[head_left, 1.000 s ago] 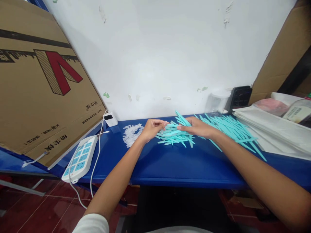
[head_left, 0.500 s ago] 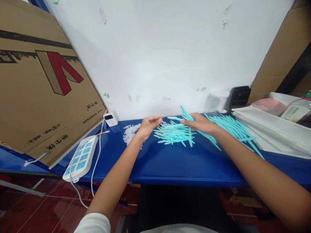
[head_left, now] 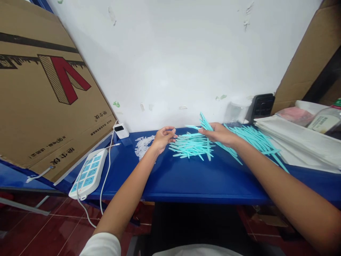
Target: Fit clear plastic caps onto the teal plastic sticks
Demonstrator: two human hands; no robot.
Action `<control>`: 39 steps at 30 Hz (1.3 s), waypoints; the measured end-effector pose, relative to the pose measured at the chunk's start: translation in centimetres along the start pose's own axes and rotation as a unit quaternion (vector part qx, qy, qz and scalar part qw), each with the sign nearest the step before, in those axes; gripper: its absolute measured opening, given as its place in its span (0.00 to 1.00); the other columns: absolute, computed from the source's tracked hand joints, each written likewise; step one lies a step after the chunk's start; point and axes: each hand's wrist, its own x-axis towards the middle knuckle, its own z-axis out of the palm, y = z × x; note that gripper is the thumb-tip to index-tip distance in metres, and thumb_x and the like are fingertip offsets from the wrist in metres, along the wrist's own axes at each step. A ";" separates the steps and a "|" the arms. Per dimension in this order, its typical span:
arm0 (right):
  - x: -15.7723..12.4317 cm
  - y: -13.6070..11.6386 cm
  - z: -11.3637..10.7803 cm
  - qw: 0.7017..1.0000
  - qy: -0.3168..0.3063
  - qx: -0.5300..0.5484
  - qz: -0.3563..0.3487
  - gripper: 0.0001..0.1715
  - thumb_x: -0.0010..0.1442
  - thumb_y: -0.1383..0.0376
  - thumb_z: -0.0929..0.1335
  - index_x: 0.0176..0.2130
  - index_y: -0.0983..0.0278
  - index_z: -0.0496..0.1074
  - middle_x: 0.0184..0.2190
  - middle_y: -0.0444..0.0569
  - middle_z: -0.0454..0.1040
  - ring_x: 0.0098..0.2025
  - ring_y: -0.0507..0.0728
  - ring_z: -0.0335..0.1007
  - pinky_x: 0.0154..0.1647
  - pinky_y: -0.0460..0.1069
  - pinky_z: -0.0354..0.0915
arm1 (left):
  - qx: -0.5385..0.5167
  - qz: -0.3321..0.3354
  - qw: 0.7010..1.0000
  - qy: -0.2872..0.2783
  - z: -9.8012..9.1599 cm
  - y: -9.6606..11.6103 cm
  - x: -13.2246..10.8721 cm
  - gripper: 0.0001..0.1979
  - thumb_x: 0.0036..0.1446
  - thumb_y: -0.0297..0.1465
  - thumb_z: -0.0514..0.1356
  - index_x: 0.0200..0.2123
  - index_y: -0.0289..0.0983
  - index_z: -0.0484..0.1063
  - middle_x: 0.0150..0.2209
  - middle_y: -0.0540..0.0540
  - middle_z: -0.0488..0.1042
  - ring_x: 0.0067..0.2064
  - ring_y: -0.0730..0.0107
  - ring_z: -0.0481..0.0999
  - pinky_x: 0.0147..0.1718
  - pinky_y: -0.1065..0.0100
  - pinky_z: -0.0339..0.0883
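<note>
My right hand [head_left: 220,135] is closed round a bundle of slim turquoise sticks [head_left: 205,122], which look like eyebrow razors. One of them juts left past the thumb and ends in a paler flat tip. My left hand [head_left: 162,139] is a short gap to the left, thumb and fingertips brought together; anything between them is too small to make out. Below and between the hands lies a pile of turquoise sticks [head_left: 190,146] with pale ends. Partly behind my left hand is a heap of small translucent whitish pieces [head_left: 142,146]. More plain turquoise sticks [head_left: 252,138] lie beyond my right wrist.
All this rests on a blue tabletop [head_left: 186,181] against a white wall. At left are a white power strip [head_left: 89,174], cables, a small white device [head_left: 122,131] and a large cardboard box [head_left: 39,99]. To the right stand a clear tub [head_left: 238,112] and stacked white bags [head_left: 301,135].
My left hand has drawn back slightly to the left. My right hand has shifted a little, and the jutting stick's tip now sits higher, clear of the pile.
</note>
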 end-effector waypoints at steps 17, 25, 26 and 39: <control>0.3 0.5 -0.5 1.000 0.010 0.002 -0.019 0.35 0.49 0.37 0.75 0.30 0.61 0.62 0.21 0.36 0.52 0.23 0.48 0.42 0.23 0.48 0.41 | 0.087 0.033 0.992 -0.084 -0.2 -0.5 0.1 0.25 0.52 0.42 0.73 0.47 0.30 0.81 0.44 0.36 0.82 0.34 0.73 0.76 0.35 0.69 0.72; 0.3 0.6 -0.4 1.000 0.008 0.001 -0.017 0.34 0.50 0.39 0.76 0.29 0.61 0.61 0.20 0.36 0.51 0.23 0.48 0.42 0.23 0.48 0.40 | 0.116 0.043 0.987 -0.098 -0.2 -0.8 0.1 0.29 0.53 0.45 0.72 0.51 0.30 0.80 0.35 0.40 0.81 0.34 0.66 0.79 0.35 0.64 0.75; 0.3 0.6 -0.4 1.000 0.012 0.001 -0.016 0.34 0.50 0.39 0.76 0.29 0.61 0.61 0.20 0.36 0.51 0.23 0.48 0.42 0.23 0.48 0.41 | 0.120 0.047 0.987 -0.094 -0.2 -0.8 0.1 0.28 0.53 0.45 0.72 0.50 0.30 0.80 0.34 0.40 0.81 0.34 0.67 0.79 0.34 0.65 0.75; 0.2 0.3 -0.4 1.000 0.016 -0.003 -0.011 0.35 0.49 0.37 0.76 0.30 0.61 0.62 0.20 0.36 0.51 0.23 0.47 0.42 0.23 0.48 0.41 | 0.119 0.027 0.989 -0.088 -0.1 -0.6 0.2 0.26 0.55 0.47 0.70 0.49 0.32 0.82 0.39 0.40 0.81 0.35 0.70 0.74 0.34 0.67 0.72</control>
